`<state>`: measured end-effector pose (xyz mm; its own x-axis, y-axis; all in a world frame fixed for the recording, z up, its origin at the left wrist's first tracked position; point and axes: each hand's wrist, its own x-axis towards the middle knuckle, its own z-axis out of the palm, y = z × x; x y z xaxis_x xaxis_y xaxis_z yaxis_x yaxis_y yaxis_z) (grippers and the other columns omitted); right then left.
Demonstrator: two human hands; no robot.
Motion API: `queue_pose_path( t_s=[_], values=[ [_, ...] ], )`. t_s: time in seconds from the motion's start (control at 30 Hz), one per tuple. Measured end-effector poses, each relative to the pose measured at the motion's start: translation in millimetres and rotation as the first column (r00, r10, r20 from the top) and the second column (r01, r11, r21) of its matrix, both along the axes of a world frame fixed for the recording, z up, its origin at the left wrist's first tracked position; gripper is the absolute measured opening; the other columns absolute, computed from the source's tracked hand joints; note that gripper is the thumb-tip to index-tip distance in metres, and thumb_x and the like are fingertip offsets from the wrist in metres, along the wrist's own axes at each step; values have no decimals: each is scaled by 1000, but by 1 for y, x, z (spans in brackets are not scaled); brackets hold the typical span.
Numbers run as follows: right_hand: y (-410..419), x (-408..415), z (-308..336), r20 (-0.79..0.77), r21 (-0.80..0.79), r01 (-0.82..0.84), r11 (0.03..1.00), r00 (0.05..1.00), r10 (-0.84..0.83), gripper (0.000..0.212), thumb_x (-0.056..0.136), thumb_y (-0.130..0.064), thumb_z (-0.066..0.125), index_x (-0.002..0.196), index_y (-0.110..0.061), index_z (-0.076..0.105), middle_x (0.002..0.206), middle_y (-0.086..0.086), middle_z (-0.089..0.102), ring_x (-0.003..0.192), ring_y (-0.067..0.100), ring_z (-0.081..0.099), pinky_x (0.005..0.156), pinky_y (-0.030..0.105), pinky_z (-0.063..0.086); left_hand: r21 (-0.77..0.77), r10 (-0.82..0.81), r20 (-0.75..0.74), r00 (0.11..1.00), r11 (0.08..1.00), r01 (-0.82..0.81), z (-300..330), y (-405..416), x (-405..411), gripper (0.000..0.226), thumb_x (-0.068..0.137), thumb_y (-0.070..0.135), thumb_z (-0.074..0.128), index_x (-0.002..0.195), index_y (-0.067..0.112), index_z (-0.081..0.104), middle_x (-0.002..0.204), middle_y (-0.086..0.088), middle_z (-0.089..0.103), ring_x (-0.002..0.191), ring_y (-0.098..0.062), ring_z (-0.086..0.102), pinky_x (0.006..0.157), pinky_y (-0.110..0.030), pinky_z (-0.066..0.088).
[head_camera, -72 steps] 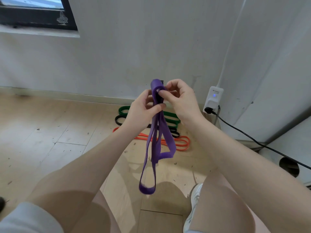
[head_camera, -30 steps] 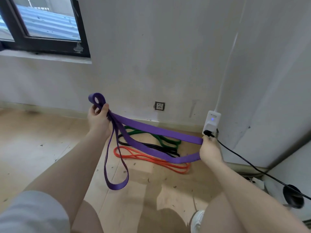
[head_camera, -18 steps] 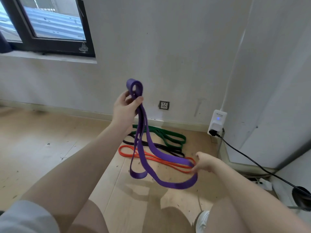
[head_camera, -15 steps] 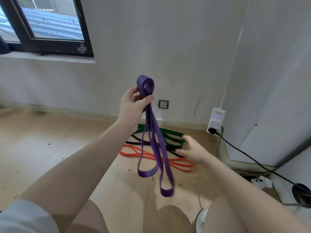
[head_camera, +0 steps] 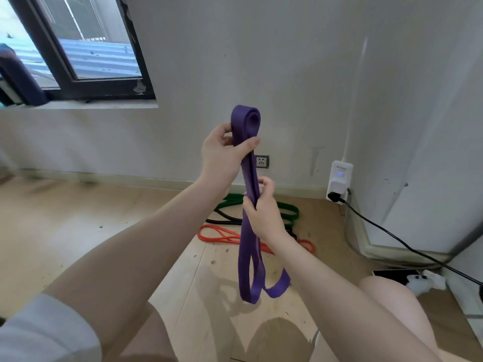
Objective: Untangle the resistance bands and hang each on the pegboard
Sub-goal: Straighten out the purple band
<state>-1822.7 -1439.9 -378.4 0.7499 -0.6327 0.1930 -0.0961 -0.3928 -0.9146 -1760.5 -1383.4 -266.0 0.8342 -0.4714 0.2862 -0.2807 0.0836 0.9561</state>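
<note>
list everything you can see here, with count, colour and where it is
purple resistance band: 1, purple, held up in front of the wall, folded, loops hanging down
green resistance band: 1, green, on the floor by the wall
black resistance band: 1, black, on the floor against the green one
orange resistance band: 1, orange-red, on the floor nearest the person
window: 1, dark frame, upper left
wall socket: 1, white, low on the wall
plug-in adapter: 1, white, blue light, right wall
cable: 1, black, running right from the adapter
left hand: grips the purple band's top fold
right hand: grips it lower down
</note>
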Motion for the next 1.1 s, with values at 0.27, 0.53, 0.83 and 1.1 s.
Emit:
queue_pose_path(
  t_s=[0.27,0.53,0.83,1.1],
  values=[
    [-33,-14,-14,-168,-82,-155,985,976,139,37,86,-14,58,113,-22,34,99,1,62,80,15,63,71,31,56,-104,134,-174,976,983,-154,2,4,4,9,85,13,66,90,18,59,79,0,61,77,-14,60,76,-34,57],
    [-55,-6,-93,-568,-277,-239,931,822,42,32,81,-18,59,99,-21,33,92,2,59,72,24,60,62,40,52,-24,331,-510,794,917,-398,-100,25,76,9,92,20,58,86,13,58,82,-3,58,77,-15,61,73,-31,58],
    [-92,31,-201,-862,-243,-605,758,493,117,52,87,-2,41,133,-28,36,130,1,37,94,28,55,65,35,42,259,433,-760,485,886,-385,-293,22,150,29,98,20,46,115,-3,51,86,-7,53,90,-23,57,81,-34,52],
    [-113,106,-320,-931,-89,-670,737,319,178,67,82,7,36,138,-29,34,133,3,40,118,26,41,78,32,38,525,582,-718,380,813,-252,-449,27,209,24,99,23,42,78,12,46,68,-2,40,58,-12,40,54,-20,35]
  ],
)
